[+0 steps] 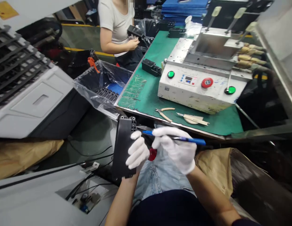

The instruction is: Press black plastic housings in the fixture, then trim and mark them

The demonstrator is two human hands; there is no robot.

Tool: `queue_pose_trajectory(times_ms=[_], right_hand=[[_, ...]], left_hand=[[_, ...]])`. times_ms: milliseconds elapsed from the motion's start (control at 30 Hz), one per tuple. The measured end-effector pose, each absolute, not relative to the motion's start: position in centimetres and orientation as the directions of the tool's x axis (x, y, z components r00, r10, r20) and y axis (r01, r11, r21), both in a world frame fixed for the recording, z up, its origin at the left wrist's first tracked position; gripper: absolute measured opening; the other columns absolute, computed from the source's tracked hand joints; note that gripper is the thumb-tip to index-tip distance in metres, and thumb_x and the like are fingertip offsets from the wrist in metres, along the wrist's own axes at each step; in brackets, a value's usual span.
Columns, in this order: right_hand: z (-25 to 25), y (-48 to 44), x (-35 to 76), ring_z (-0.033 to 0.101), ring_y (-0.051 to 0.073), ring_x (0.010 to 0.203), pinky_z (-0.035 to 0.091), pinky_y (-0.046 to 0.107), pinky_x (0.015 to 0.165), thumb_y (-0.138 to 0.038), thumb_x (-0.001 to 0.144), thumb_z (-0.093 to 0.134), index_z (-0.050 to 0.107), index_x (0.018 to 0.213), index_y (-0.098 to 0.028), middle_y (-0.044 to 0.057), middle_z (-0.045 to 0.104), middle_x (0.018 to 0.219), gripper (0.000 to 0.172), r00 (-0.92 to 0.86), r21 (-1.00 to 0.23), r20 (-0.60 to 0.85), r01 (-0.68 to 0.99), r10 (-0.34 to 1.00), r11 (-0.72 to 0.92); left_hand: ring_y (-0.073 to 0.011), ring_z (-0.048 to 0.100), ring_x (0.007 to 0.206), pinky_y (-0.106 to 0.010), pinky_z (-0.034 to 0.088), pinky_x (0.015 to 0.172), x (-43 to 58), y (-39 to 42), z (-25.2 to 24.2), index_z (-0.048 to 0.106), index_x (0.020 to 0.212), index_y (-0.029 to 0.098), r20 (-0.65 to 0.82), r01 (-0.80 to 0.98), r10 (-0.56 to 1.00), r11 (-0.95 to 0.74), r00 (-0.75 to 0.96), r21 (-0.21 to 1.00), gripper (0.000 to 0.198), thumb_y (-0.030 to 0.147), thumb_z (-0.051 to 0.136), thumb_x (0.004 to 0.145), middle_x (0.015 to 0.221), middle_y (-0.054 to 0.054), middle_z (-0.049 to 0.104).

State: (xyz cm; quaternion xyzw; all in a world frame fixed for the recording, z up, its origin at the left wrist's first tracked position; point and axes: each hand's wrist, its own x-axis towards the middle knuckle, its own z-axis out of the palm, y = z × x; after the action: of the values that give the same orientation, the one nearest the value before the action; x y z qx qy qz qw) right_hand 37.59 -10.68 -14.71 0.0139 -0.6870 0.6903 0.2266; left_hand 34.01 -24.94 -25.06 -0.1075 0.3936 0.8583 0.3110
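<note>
In my gloved left hand is a long black plastic housing, held upright in front of my lap. The fingers wrap over its right side; the thumb is mostly hidden. Small round holes and clips show at the housing's top edge. My gloved right hand grips a blue-handled craft knife like a pen. The pointed blade reaches left to the upper right edge of the housing; whether it touches cannot be made out.
On the green-topped table lie cutting nippers, another blade tool and a black housing. A white machine with green and red buttons stands there. A plastic-lined bin is left. A co-worker handles a black part beyond.
</note>
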Motion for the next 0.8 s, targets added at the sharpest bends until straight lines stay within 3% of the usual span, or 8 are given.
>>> queue_pose_trajectory(times_ms=[33, 100, 267, 400, 533, 600, 700, 800], right_hand=[[-14.7, -10.3, 36.8, 0.068, 0.018, 0.058, 0.058, 0.032, 0.061, -0.053, 0.103, 0.066, 0.078, 0.101, -0.023, 0.001, 0.071, 0.068, 0.032, -0.896, -0.953, 0.297, -0.301, 0.329, 0.043], [-14.8, -9.6, 35.4, 0.066, 0.015, 0.058, 0.057, 0.029, 0.062, -0.059, 0.103, 0.063, 0.077, 0.096, -0.020, 0.001, 0.069, 0.067, 0.041, -0.903, -0.961, 0.271, -0.272, 0.333, 0.044], [-15.3, -9.2, 33.9, 0.064, 0.012, 0.059, 0.056, 0.026, 0.066, -0.062, 0.105, 0.057, 0.073, 0.095, -0.018, 0.000, 0.067, 0.069, 0.048, -0.931, -0.966, 0.253, -0.256, 0.264, 0.022], [-15.6, -9.8, 33.9, 0.063, 0.010, 0.058, 0.053, 0.024, 0.063, -0.062, 0.105, 0.056, 0.070, 0.094, -0.017, 0.001, 0.070, 0.075, 0.048, -0.954, -0.973, 0.218, -0.230, 0.206, -0.034], [-16.0, -9.9, 33.8, 0.063, 0.010, 0.058, 0.054, 0.024, 0.064, -0.063, 0.105, 0.055, 0.070, 0.092, -0.017, 0.001, 0.070, 0.074, 0.050, -0.962, -0.975, 0.211, -0.219, 0.173, -0.030], [-16.3, -9.7, 33.7, 0.064, 0.011, 0.060, 0.054, 0.025, 0.065, -0.061, 0.105, 0.056, 0.071, 0.093, -0.017, 0.001, 0.069, 0.073, 0.048, -0.952, -0.973, 0.228, -0.232, 0.204, 0.004], [-16.5, -9.2, 33.8, 0.065, 0.012, 0.062, 0.055, 0.025, 0.069, -0.058, 0.105, 0.058, 0.071, 0.092, -0.017, 0.000, 0.068, 0.071, 0.044, -0.931, -0.967, 0.254, -0.254, 0.263, 0.034], [-16.0, -9.2, 33.9, 0.066, 0.012, 0.062, 0.056, 0.026, 0.070, -0.059, 0.105, 0.058, 0.070, 0.091, -0.018, 0.000, 0.069, 0.071, 0.045, -0.935, -0.968, 0.244, -0.252, 0.259, -0.001]], left_hand=[[-0.0057, -0.013, 0.020, -0.023, 0.008, 0.020, 34.7, -24.9, -26.0, 0.050, 0.082, 0.027, -0.425, -0.627, 0.464, -0.512, -0.777, 0.587, 0.061, 0.087, 0.046, 0.089, 0.038, 0.018, 0.003], [-0.0057, -0.020, 0.020, -0.022, 0.005, 0.019, 36.4, -25.3, -28.0, 0.049, 0.080, 0.028, -0.403, -0.606, 0.452, -0.603, -0.796, 0.519, 0.058, 0.085, 0.053, 0.087, 0.036, 0.018, -0.005], [-0.0065, -0.006, 0.013, -0.019, 0.014, 0.017, 39.8, -27.7, -30.4, 0.060, 0.095, 0.032, -0.323, -0.540, 0.442, -0.764, -0.837, 0.353, 0.033, 0.064, 0.053, 0.102, 0.034, 0.017, 0.021], [-0.0064, -0.014, 0.012, -0.019, 0.006, 0.014, 40.6, -28.5, -30.3, 0.058, 0.092, 0.031, -0.265, -0.575, 0.516, -0.778, -0.814, 0.254, 0.035, 0.066, 0.057, 0.099, 0.032, 0.019, 0.017], [-0.0080, -0.012, 0.011, -0.020, 0.008, 0.013, 40.6, -28.7, -31.7, 0.059, 0.093, 0.032, -0.274, -0.641, 0.586, -0.740, -0.763, 0.204, 0.038, 0.069, 0.054, 0.098, 0.031, 0.019, 0.016], [-0.0100, -0.008, 0.010, -0.023, 0.012, 0.013, 40.2, -28.4, -33.3, 0.058, 0.085, 0.031, -0.231, -0.679, 0.639, -0.707, -0.733, 0.199, 0.048, 0.079, 0.056, 0.091, 0.029, 0.018, 0.013], [-0.0134, -0.001, 0.010, -0.029, 0.017, 0.013, 39.4, -27.3, -36.0, 0.050, 0.065, 0.030, -0.167, -0.695, 0.675, -0.685, -0.718, 0.220, 0.068, 0.097, 0.062, 0.066, 0.026, 0.016, 0.003], [-0.0152, 0.003, 0.010, -0.034, 0.022, 0.013, 39.1, -26.1, -38.1, 0.043, 0.057, 0.030, -0.272, -0.767, 0.720, -0.568, -0.639, 0.300, 0.078, 0.105, 0.060, 0.050, 0.026, 0.015, -0.001]])
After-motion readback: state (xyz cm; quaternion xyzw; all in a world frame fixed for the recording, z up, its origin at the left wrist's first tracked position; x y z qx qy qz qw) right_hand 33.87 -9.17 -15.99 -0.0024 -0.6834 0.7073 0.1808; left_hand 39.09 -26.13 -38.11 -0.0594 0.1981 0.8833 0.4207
